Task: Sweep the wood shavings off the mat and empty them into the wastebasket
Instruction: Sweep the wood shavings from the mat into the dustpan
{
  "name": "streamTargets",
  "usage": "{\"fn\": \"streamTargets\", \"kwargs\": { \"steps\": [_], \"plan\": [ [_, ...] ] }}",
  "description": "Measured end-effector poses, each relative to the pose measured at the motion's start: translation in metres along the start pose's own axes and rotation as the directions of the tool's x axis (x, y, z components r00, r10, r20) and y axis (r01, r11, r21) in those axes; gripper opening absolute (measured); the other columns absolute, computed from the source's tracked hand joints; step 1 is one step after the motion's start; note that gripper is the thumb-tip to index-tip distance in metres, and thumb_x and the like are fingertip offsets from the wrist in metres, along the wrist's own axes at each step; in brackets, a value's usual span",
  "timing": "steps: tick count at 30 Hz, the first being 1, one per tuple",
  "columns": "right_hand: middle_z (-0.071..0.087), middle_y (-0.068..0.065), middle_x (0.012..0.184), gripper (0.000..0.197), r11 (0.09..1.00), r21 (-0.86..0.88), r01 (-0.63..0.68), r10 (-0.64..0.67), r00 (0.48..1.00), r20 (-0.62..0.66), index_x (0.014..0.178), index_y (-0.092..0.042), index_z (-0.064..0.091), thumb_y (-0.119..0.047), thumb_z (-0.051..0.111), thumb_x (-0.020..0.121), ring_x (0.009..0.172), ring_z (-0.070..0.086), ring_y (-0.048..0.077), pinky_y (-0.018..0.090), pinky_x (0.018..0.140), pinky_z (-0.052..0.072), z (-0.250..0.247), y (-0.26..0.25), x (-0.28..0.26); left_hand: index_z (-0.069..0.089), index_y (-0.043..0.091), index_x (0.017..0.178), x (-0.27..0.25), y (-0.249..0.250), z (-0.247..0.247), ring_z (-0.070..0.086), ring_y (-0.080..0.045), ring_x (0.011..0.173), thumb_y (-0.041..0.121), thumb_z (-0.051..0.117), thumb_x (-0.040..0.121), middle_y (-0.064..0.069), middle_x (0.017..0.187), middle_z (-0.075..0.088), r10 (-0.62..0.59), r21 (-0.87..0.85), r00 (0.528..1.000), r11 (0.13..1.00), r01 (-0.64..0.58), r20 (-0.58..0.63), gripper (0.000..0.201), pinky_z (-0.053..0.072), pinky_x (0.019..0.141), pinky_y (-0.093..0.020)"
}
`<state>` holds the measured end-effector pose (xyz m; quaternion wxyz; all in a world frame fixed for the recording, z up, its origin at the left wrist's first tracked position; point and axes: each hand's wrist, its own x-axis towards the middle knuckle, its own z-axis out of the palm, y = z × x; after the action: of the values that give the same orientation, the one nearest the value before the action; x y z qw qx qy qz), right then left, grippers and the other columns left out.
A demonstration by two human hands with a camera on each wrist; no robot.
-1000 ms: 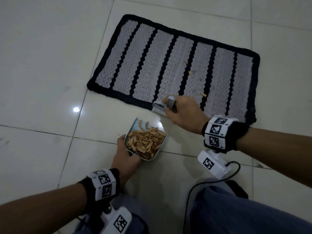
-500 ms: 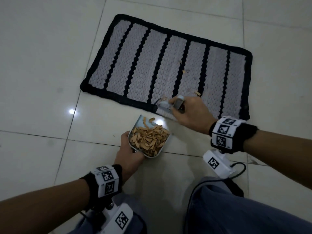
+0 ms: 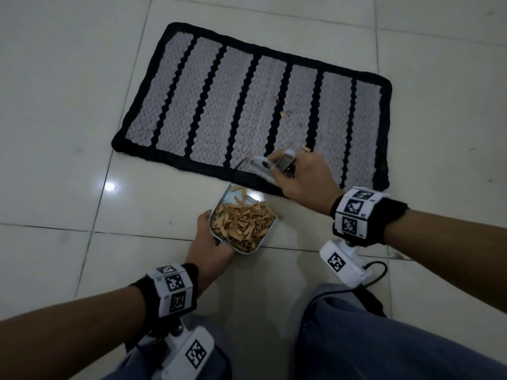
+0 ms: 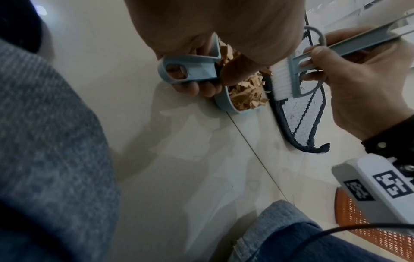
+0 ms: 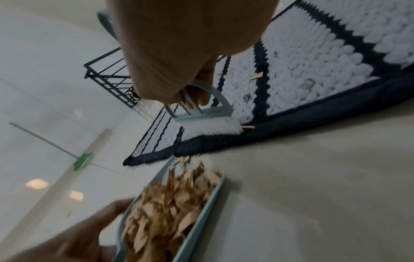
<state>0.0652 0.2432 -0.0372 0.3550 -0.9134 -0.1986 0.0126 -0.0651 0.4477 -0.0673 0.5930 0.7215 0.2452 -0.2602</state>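
Observation:
A grey mat [image 3: 208,105] with black stripes and border lies on the tiled floor. A few wood shavings [image 3: 305,148] stay on its right part. My left hand [image 3: 211,242] grips the handle of a pale blue dustpan [image 3: 219,200] [image 4: 192,70], heaped with shavings [image 3: 244,223] [image 5: 165,209], just in front of the mat's near edge. My right hand [image 3: 301,176] grips a small pale blue brush [image 3: 260,167] [image 5: 206,122], its white bristles [image 4: 283,83] on the mat's near black border above the pan. An orange mesh wastebasket [image 4: 380,235] shows at the lower right of the left wrist view.
Glossy pale floor tiles [image 3: 68,133] surround the mat. My knees in blue jeans [image 3: 384,338] fill the bottom of the head view. A black wire rack [image 5: 107,78] stands beyond the mat's far end, and a green item [image 5: 82,161] lies on the floor.
The brush and my right hand stay at the mat's near edge while the view shifts a little. The dustpan keeps its place under the edge, with a few more shavings at its mouth.

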Motion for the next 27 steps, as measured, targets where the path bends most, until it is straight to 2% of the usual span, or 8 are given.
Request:
{"fn": "streamTargets", "kwargs": {
  "steps": [5, 9, 11, 14, 16, 20, 24, 27],
  "plan": [
    [0.072, 0.007, 0.081, 0.016, 0.994, 0.077, -0.079, 0.091, 0.982, -0.167, 0.102, -0.013, 0.071, -0.017, 0.063, 0.089, 0.069, 0.066, 0.020, 0.037, 0.065, 0.054, -0.020, 0.015, 0.014, 0.027, 0.033, 0.131, 0.001, 0.008, 0.005, 0.057, -0.017, 0.069, 0.017, 0.074, 0.079, -0.007, 0.094, 0.061, -0.038, -0.009, 0.999, 0.999, 0.038, 0.016, 0.072, 0.043, 0.043, -0.021],
    [0.072, 0.008, 0.101, 0.020, 0.998, 0.052, -0.036, 0.047, 0.970, -0.240, 0.106, -0.006, 0.071, -0.009, 0.064, 0.088, 0.083, 0.065, 0.014, 0.017, 0.078, 0.051, -0.021, 0.024, 0.021, 0.024, 0.032, 0.131, 0.002, 0.014, 0.009, 0.053, -0.019, 0.062, 0.007, 0.064, 0.084, -0.014, 0.089, 0.059, -0.067, 0.022, 0.997, 0.998, 0.066, 0.026, 0.067, 0.040, 0.039, -0.022],
    [0.072, 0.011, 0.106, 0.021, 0.998, 0.031, -0.056, 0.061, 0.975, -0.212, 0.108, -0.005, 0.070, -0.008, 0.063, 0.088, 0.090, 0.067, 0.019, 0.021, 0.086, 0.052, -0.019, 0.028, 0.024, 0.022, 0.032, 0.130, 0.001, 0.016, 0.012, 0.052, -0.020, 0.060, 0.004, 0.061, 0.085, -0.016, 0.089, 0.058, -0.079, 0.031, 0.996, 0.996, 0.078, 0.038, 0.066, 0.039, 0.038, -0.022],
    [0.072, 0.013, 0.099, 0.020, 0.998, -0.044, -0.043, 0.038, 0.992, -0.121, 0.106, -0.005, 0.069, -0.007, 0.062, 0.087, 0.083, 0.066, 0.027, 0.041, 0.076, 0.056, -0.012, 0.030, 0.020, 0.025, 0.031, 0.122, 0.002, 0.020, 0.018, 0.057, -0.028, 0.067, -0.003, 0.062, 0.081, -0.024, 0.100, 0.059, -0.095, -0.002, 0.994, 0.995, 0.095, 0.055, 0.064, 0.050, 0.049, -0.034],
    [0.070, 0.014, 0.098, 0.024, 0.998, -0.065, 0.028, -0.030, 0.999, -0.027, 0.106, -0.004, 0.068, -0.003, 0.064, 0.082, 0.085, 0.065, 0.030, 0.043, 0.075, 0.055, -0.005, 0.024, 0.009, 0.026, 0.030, 0.122, 0.002, 0.024, 0.022, 0.061, -0.030, 0.074, -0.006, 0.063, 0.081, -0.025, 0.106, 0.058, -0.101, -0.038, 0.993, 0.994, 0.103, 0.065, 0.066, 0.056, 0.057, -0.042],
    [0.068, 0.016, 0.107, 0.032, 0.977, -0.095, 0.191, -0.178, 0.975, 0.132, 0.110, -0.002, 0.065, 0.005, 0.064, 0.078, 0.095, 0.064, 0.035, 0.044, 0.078, 0.055, 0.010, 0.005, -0.023, 0.022, 0.025, 0.125, 0.002, 0.030, 0.028, 0.062, -0.029, 0.076, -0.009, 0.063, 0.082, -0.017, 0.106, 0.057, -0.100, -0.076, 0.993, 0.992, 0.105, 0.057, 0.069, 0.058, 0.062, -0.050],
    [0.067, 0.011, 0.108, 0.024, 0.991, 0.028, 0.129, -0.128, 0.992, -0.009, 0.114, -0.003, 0.063, -0.004, 0.059, 0.091, 0.092, 0.063, 0.025, 0.035, 0.079, 0.053, 0.006, 0.003, -0.014, 0.020, 0.025, 0.128, 0.002, 0.033, 0.028, 0.063, -0.032, 0.079, -0.010, 0.063, 0.081, -0.017, 0.108, 0.056, -0.122, -0.072, 0.991, 0.989, 0.126, 0.051, 0.072, 0.058, 0.062, -0.053],
    [0.065, 0.002, 0.089, 0.015, 0.991, 0.131, -0.039, 0.060, 0.985, -0.160, 0.109, -0.008, 0.059, -0.014, 0.053, 0.097, 0.069, 0.060, 0.016, 0.023, 0.060, 0.049, -0.010, 0.014, 0.019, 0.019, 0.026, 0.129, 0.004, 0.034, 0.029, 0.062, -0.033, 0.078, -0.012, 0.061, 0.080, -0.021, 0.109, 0.055, -0.141, -0.076, 0.989, 0.987, 0.144, 0.048, 0.075, 0.057, 0.063, -0.057]
  ]
}}
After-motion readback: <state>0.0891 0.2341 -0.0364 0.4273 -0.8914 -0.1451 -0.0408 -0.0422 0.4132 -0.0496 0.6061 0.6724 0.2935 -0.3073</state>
